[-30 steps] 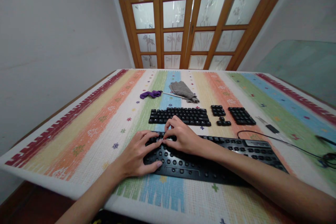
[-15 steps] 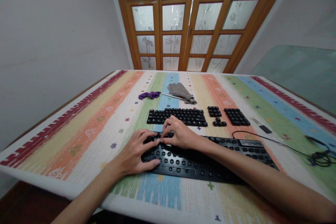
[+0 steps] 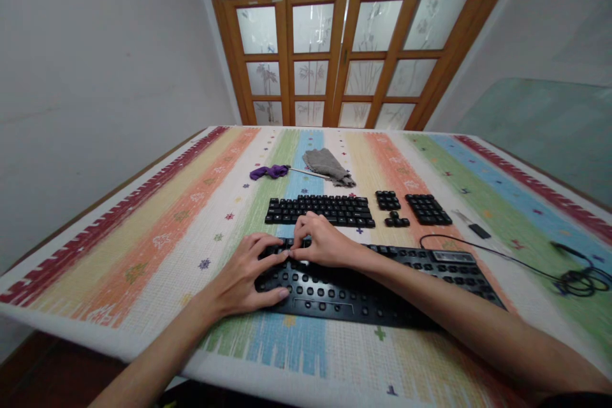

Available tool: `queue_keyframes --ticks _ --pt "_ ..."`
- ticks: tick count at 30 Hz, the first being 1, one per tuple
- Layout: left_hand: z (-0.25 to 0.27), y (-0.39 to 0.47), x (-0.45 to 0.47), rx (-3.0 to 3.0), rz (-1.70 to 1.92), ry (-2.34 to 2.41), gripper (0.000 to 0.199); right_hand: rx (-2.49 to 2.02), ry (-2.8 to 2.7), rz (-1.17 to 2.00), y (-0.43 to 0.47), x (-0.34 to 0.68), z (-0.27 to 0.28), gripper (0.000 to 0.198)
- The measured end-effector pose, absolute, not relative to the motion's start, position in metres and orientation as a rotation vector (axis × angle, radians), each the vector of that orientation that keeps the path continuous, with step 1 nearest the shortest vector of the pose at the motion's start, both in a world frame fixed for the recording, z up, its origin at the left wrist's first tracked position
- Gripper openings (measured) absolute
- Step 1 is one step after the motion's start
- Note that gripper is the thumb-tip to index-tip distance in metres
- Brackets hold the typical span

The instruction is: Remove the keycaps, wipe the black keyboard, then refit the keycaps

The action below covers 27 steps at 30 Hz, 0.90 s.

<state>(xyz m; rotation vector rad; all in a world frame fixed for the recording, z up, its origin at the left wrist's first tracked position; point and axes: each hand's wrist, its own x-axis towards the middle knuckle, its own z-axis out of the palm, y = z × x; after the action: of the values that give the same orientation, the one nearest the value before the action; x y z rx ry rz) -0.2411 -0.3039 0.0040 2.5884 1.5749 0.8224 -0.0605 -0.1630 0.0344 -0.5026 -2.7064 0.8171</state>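
A black keyboard base [image 3: 329, 306], with many of its keycaps off, lies across the tablecloth in front of me. My left hand [image 3: 246, 274] rests over its left end, thumb and fingers spread, fingertips touching it. Beside the left index fingertip, my right hand [image 3: 318, 242] is closed in a pinch low over the upper left rows. Whatever is between those right fingertips is hidden or too small to make out. Behind the base, loose black keycaps [image 3: 320, 209] are laid out in keyboard order, with a number pad group [image 3: 428, 209] to the right.
A purple cloth [image 3: 269, 171], a thin rod [image 3: 308, 173] and a grey cloth [image 3: 329, 167] lie farther back. On the right are a small black-handled tool [image 3: 479, 231] and a coiled cable [image 3: 581, 282]. Smaller keycap groups [image 3: 387, 200] sit beside the number pad group.
The view has shifted slightly. Both hands stay at the upper left of the keyboard base, with the right fingers moved only a little.
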Motion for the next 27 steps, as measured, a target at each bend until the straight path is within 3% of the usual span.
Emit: queue_keyframes --ticks 8,16,27 --pt "0.003 -0.304 -0.243 2.575 0.789 1.576 0.046 -0.472 -2.753 0.612 -0.176 -0.062 0.034 0.006" --pt "0.001 -0.306 -0.244 2.587 0.813 1.522 0.047 -0.430 -2.760 0.690 -0.166 -0.062 0.041 0.003" --pt "0.001 -0.308 -0.245 2.578 0.848 1.547 0.048 -0.533 -2.557 0.556 -0.095 -0.062 0.056 0.015"
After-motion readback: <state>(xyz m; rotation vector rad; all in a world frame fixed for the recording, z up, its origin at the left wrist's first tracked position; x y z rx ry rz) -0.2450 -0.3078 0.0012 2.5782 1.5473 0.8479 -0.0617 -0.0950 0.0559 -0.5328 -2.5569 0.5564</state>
